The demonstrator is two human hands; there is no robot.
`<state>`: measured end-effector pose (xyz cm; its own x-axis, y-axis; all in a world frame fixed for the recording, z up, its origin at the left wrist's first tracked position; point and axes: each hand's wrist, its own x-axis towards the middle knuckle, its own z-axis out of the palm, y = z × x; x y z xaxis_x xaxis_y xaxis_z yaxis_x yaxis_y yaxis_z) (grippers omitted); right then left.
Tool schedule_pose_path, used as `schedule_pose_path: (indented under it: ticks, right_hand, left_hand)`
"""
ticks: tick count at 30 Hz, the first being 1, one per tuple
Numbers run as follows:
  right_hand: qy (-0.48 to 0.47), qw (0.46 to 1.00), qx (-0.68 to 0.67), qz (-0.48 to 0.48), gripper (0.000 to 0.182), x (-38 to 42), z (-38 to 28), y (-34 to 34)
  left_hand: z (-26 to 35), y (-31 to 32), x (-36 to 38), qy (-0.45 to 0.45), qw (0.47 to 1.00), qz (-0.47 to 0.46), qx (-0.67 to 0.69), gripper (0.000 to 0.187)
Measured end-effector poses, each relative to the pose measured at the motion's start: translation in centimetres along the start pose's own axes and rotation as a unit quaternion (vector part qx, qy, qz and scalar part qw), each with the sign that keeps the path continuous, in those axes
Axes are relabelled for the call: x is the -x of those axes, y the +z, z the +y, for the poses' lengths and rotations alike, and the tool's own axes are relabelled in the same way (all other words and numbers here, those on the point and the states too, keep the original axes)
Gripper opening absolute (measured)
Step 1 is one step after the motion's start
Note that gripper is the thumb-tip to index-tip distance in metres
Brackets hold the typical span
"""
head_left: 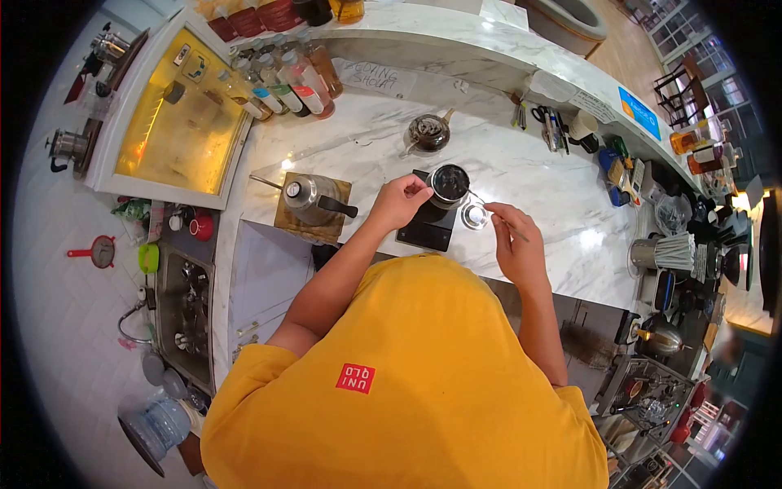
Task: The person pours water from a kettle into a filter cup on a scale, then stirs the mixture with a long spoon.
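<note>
My left hand (399, 202) pinches the near-left edge of a round metal cup (449, 184) with dark contents. That cup stands on a black scale (427, 228). My right hand (519, 244) is closed around the thin handle of a metal spoon (479, 198), whose far end reaches to the cup's rim; its tip is hard to make out. Just right of the scale lies a small round metal lid (474, 217). Beyond the cup stands a glass teapot (429, 132) with dark contents. A steel gooseneck kettle (306, 200) rests on a wooden board (287, 222) to the left.
Several bottles (303, 84) line the back left beside a lit glass-fronted cabinet (183, 122). A sink (186, 314) lies at far left. Scissors and pens (552, 129) are at the back right. Straws (674, 253) and an espresso machine (648, 395) crowd the right side.
</note>
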<state>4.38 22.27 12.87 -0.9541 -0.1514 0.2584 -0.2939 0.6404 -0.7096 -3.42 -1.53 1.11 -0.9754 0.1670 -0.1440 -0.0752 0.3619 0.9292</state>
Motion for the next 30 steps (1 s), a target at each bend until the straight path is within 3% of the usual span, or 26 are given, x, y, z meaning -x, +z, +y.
schedule_pose_path:
  ticks: [20,23,30]
  right_hand:
    - [-0.06,0.996,-0.031,-0.054,0.017,-1.7,2.4,-2.2]
    - [0.005,0.998,-0.03,-0.06,0.016,-2.1,3.0,-2.8]
    - [-0.067,0.995,-0.056,-0.039,0.016,-1.4,3.1,-2.1]
  left_hand:
    - [0.4,0.6,0.2,-0.038,0.997,0.022,0.055,0.015]
    - [0.8,0.6,0.3,-0.043,0.997,0.028,0.051,0.014]
    - [0.6,0.7,0.3,-0.047,0.997,0.029,0.058,0.014]
